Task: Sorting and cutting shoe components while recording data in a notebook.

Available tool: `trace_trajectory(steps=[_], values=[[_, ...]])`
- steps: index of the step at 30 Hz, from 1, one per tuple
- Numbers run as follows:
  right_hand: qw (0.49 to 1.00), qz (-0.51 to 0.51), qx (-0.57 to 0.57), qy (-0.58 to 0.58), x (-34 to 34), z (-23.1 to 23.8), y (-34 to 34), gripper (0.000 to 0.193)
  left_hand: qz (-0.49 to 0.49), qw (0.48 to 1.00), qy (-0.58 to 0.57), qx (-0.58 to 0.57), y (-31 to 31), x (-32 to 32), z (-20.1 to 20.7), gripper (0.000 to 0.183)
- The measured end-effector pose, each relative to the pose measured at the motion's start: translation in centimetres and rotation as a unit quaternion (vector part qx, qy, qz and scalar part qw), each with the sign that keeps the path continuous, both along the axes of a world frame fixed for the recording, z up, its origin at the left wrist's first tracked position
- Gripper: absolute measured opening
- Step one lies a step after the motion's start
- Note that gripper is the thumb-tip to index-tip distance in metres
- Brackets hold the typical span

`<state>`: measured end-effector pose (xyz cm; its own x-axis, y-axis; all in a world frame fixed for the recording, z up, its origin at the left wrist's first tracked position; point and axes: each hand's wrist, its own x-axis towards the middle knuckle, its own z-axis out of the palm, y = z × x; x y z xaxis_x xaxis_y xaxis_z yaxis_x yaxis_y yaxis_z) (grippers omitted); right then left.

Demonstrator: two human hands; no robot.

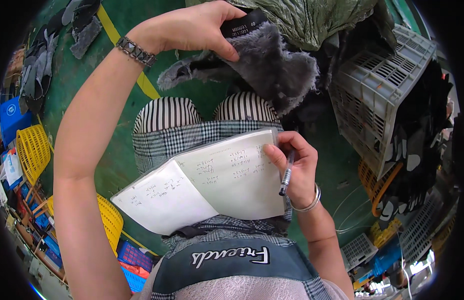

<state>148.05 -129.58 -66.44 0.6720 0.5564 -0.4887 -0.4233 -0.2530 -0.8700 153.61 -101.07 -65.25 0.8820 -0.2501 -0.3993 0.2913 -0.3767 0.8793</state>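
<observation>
My left hand (199, 29) reaches to the top middle, thumb and fingers closed on a dark grey furry fabric piece (274, 65). A black label (244, 24) with pale print shows at its upper edge, by my fingers. Across my lap lies an open notebook (237, 187) with handwriting on both pages. My right hand (303, 167) grips its right edge, thumb on the page. Held in that same hand is a pen (287, 177), its dark end pointing down toward the page edge.
A grey plastic crate (369, 80) stands tilted at the right, with dark pieces beside it. Olive-green crumpled sheeting (317, 22) lies at the top. Grey scraps (39, 65) are at the far left, above yellow baskets (33, 152). A yellow line (109, 25) crosses the green floor (112, 105).
</observation>
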Motion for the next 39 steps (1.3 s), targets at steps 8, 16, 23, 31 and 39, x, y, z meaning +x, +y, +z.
trace_trajectory(steps=[8, 16, 23, 31, 39], values=[[0.995, -0.092, 0.026, -0.019, 3.3, -1.9, 1.0, 0.017, -0.037, 0.998, 0.010, -0.059, 0.8, 0.8, -1.1, 0.037], [0.999, -0.037, 0.007, -0.033, 2.9, -2.2, -0.1, 0.020, -0.079, 0.995, 0.049, -0.041, 0.5, 0.5, -0.1, 0.046], [0.954, -0.058, -0.095, -0.277, 3.4, -1.1, -0.2, 0.026, -0.086, 0.995, 0.021, -0.036, 0.5, 0.2, -0.3, 0.048], [0.977, -0.077, 0.137, -0.146, -2.7, 2.1, 0.2, 0.043, -0.019, 0.993, -0.006, -0.116, 0.5, 0.2, -2.1, 0.043], [0.925, 0.090, 0.171, -0.327, -2.8, -0.7, 1.1, 0.012, 0.057, 0.996, -0.032, -0.063, -1.6, 0.9, -3.2, 0.023]])
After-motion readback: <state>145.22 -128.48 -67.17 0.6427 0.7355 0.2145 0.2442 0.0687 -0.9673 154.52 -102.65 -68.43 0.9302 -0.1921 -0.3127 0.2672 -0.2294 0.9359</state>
